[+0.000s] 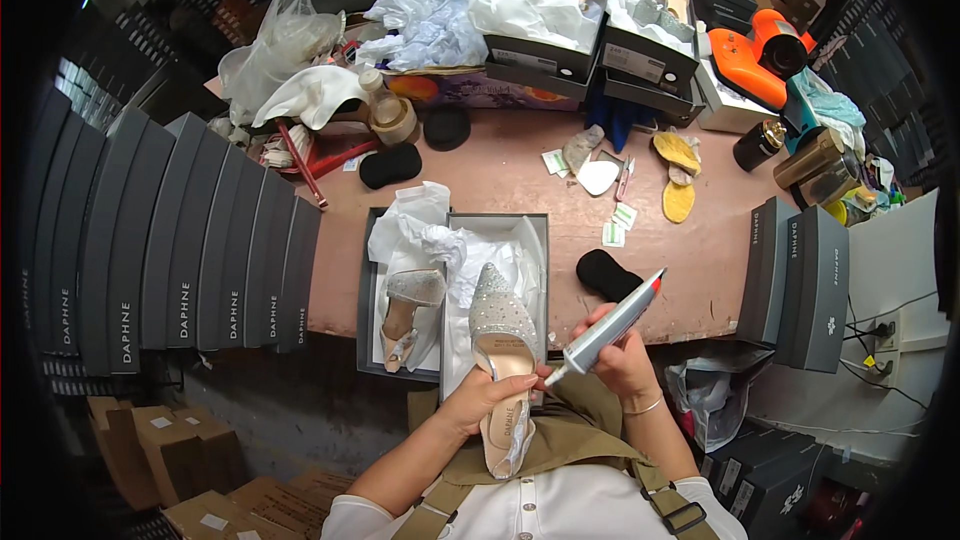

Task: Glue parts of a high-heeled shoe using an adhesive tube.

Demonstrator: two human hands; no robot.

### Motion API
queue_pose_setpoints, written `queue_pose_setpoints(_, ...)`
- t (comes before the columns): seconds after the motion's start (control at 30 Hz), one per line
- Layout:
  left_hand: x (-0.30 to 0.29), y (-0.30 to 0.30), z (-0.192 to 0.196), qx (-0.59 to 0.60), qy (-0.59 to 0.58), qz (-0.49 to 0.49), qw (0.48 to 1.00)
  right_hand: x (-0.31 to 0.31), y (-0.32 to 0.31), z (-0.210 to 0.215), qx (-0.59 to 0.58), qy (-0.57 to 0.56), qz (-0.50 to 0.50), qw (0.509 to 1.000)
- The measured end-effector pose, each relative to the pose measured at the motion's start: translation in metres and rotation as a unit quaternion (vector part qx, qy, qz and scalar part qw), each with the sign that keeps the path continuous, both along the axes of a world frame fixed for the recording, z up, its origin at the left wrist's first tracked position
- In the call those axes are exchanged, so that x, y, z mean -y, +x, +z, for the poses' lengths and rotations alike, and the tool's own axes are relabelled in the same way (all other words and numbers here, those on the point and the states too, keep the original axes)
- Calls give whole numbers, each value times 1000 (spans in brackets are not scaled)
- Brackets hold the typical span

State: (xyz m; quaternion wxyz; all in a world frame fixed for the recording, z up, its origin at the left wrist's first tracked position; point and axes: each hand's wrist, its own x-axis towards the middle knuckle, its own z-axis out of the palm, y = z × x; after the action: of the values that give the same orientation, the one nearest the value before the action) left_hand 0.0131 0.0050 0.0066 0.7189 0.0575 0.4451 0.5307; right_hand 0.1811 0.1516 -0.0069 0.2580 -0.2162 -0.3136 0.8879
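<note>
My left hand (478, 400) is closed around the middle of a pointed, rhinestone-covered shoe (500, 308). Its toe points away from me and its beige insole faces up. In my right hand (628, 368) is a grey-white glue tube (610, 334) with a red end, gripped by its body. The tube's white nozzle tilts down to the left, close to the shoe's side; whether they touch I cannot tell. Beyond my hands lies an opened dark shoebox (544, 240) lined with white tissue paper (440, 245). A matching shoe (415, 290) rests in its left part.
Dark shoeboxes (180, 240) stand in a row at left; several more (797, 280) are at right. Black pads (605, 273), yellow sponges (678, 200) and small packets (614, 235) lie on the table. Behind are open boxes of shoes (545, 55) and an orange tool (745, 65).
</note>
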Motion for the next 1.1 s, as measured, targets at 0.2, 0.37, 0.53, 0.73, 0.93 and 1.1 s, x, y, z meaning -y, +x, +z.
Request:
queue_pose_setpoints(0.2,5,1,9,6,5,39,999,8,-5,6,85,98,85,988)
queue_pose_setpoints(0.37,7,0,5,-25,15,18,999,13,-9,6,88,86,59,991)
queue_pose_setpoints(0.53,6,-2,5,-29,25,13,999,15,-9,7,90,99,45,990)
queue_pose_setpoints(0.73,2,-2,7,-37,21,-15,999,13,-10,9,108,103,17,989)
queue_pose_setpoints(0.93,8,-1,3,-28,-4,4,1000,-8,-5,6,33,37,-119,992)
queue_pose_setpoints(1.1,11,0,-1,-15,-17,19,1000,-17,-18,45,-3,137,-160,978)
